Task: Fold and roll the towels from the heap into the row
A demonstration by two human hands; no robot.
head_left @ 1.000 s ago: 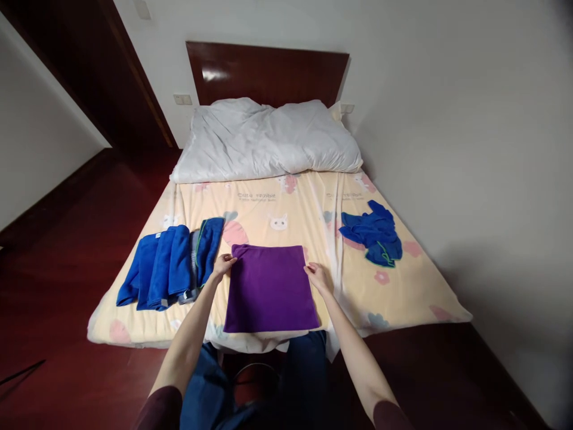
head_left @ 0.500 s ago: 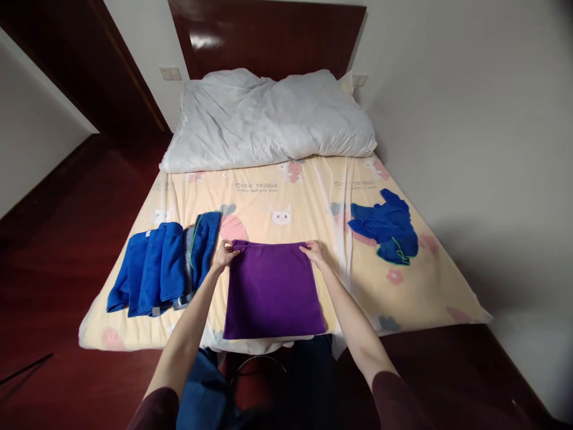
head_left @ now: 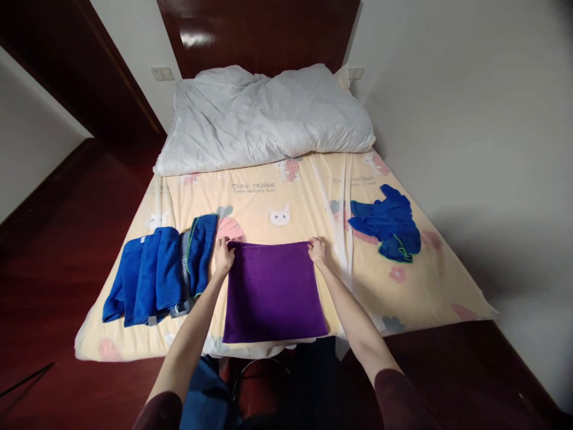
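A purple towel (head_left: 274, 292), doubled over into a near-square, lies flat at the front edge of the bed. At its far left corner my left hand (head_left: 224, 257) is closed, the fingertips pinching the cloth. My right hand (head_left: 317, 251) pinches the far right corner the same way. Just left of my left hand, folded blue towels (head_left: 156, 272) lie in an overlapping row, with a grey one (head_left: 184, 266) among them. Away to the right of my right hand sits a crumpled heap of blue cloths (head_left: 387, 221) with green edging.
The bed (head_left: 430, 292) wears a pale yellow sheet with rabbit prints. Across its head lies a bunched white quilt (head_left: 268, 116) before a dark wooden headboard (head_left: 264, 36). A white wall (head_left: 483, 119) stands to the right, and dark red floor (head_left: 49, 251) shows at left.
Both hands have shifted slightly outward at the towel's far corners, and its far edge looks straighter and wider. The view has tilted a little; the blue towels lie as before.
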